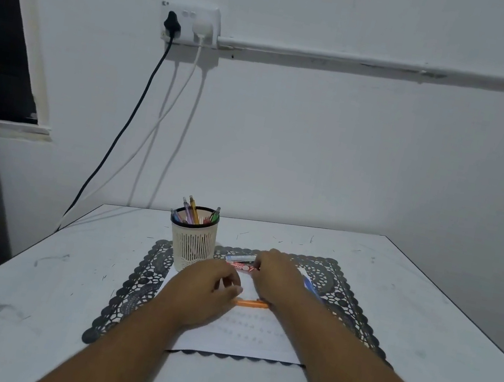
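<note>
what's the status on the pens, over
left hand at orange pen, grip unclear. right hand at red pen, grip unclear. pen cup close left, not blocking.

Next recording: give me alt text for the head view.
A person's left hand and right hand reach over a sheet of paper on a dark lace placemat; the left is beside an orange pen, the right's fingers at a red-and-white pen and a blue-and-white pen. A cream pen holder stands nearby on the white table.
</note>
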### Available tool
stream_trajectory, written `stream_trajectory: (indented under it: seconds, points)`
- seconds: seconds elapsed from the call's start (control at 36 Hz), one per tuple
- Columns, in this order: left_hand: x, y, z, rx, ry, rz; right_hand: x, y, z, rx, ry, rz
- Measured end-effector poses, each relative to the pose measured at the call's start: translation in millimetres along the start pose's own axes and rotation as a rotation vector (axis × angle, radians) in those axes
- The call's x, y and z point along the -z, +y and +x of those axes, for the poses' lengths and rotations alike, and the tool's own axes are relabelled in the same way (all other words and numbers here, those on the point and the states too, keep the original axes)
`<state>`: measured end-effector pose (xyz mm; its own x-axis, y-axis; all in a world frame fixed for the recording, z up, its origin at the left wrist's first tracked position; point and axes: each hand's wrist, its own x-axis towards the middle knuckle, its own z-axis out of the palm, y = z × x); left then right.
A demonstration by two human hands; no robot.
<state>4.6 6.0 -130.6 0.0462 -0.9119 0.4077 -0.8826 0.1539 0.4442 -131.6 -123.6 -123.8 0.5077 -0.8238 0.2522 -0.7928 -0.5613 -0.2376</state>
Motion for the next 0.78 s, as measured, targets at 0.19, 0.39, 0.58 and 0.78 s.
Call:
stream_trajectory:
  seconds: [0.19,0.39,0.58,0.78]
  points:
    - [0.9,3.0,-1.3,-0.018,0.187,0.062,15.1,13.4,-6.4,0.020,0.020,0.193]
    - [-3.6,8.2,6.2,-0.042,0.256,0.161,24.0,26.0,-22.6,0.070,0.032,0.508]
    - [-12.2,16.5,18.2,-0.041,0.142,0.268,16.0,34.0,-30.3,0.044,0.058,0.540]
    - [-13.4,10.1,8.7,-0.012,0.152,0.261,13.3,31.5,-0.8,-0.051,0.071,0.492]
